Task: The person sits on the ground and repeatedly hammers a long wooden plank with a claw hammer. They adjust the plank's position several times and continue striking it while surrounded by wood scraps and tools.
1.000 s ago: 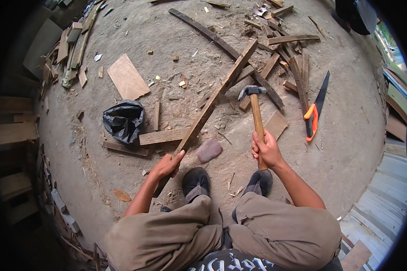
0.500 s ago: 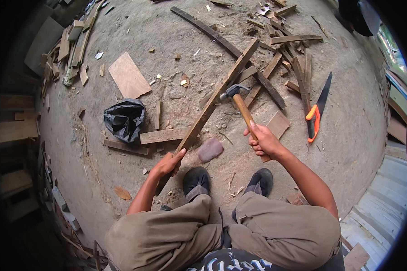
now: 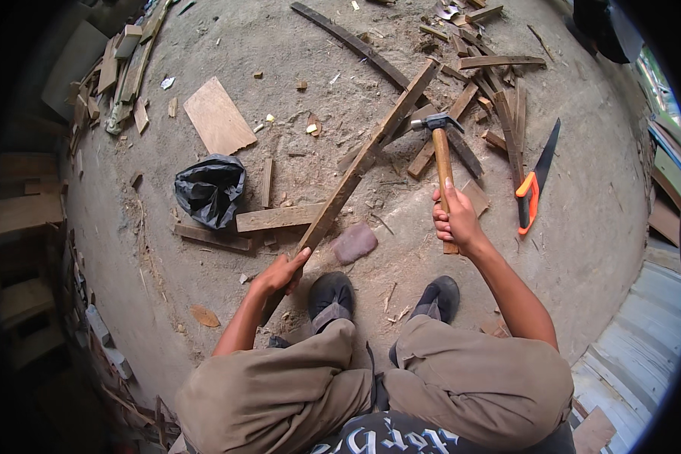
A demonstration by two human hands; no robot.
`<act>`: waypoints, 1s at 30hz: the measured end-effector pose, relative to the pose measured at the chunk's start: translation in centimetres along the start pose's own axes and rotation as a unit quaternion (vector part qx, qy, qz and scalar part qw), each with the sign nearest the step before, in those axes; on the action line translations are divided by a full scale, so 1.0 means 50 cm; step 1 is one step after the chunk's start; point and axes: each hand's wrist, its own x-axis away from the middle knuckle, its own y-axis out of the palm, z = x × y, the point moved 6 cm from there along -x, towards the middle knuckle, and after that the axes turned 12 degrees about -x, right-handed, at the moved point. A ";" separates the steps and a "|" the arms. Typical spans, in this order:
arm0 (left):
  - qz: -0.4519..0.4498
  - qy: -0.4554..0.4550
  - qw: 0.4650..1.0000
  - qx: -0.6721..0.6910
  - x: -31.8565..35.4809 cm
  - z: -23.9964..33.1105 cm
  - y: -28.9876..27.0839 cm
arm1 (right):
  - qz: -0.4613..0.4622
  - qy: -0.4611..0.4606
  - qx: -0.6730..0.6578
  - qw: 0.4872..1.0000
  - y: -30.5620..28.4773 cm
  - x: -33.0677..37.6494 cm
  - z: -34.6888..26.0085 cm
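My left hand [image 3: 281,274] is closed round the lower end of a long wooden strip [image 3: 363,160], which slants up and away to the right. Its far part crosses over a dark wooden strip [image 3: 356,47] on the ground. My right hand [image 3: 458,219] grips the wooden handle of a claw hammer [image 3: 442,155]. The hammer stands nearly upright in the view, its metal head just right of the long strip and apart from it. The underside of my left grip is hidden.
An orange-handled handsaw [image 3: 536,185] lies at the right by a heap of wood strips [image 3: 503,83]. To the left are a black plastic bag [image 3: 210,191], a plywood piece [image 3: 218,117] and short wood offcuts [image 3: 278,219]. A reddish block [image 3: 354,244] lies near my shoes.
My right hand has moved the hammer to the right, away from the long strip, and turned it more upright. My left hand keeps its hold, nearly still.
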 end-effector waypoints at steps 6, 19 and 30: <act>0.008 0.009 1.000 -0.021 -0.005 0.001 -0.012 | -0.097 0.070 0.155 0.981 0.055 0.023 0.028; 0.041 0.002 0.998 -0.046 -0.005 0.016 -0.008 | -0.033 0.046 0.031 0.998 0.044 0.037 0.040; 0.061 -0.008 0.995 -0.081 -0.006 -0.036 -0.013 | -0.054 0.131 0.113 0.983 0.029 0.046 0.055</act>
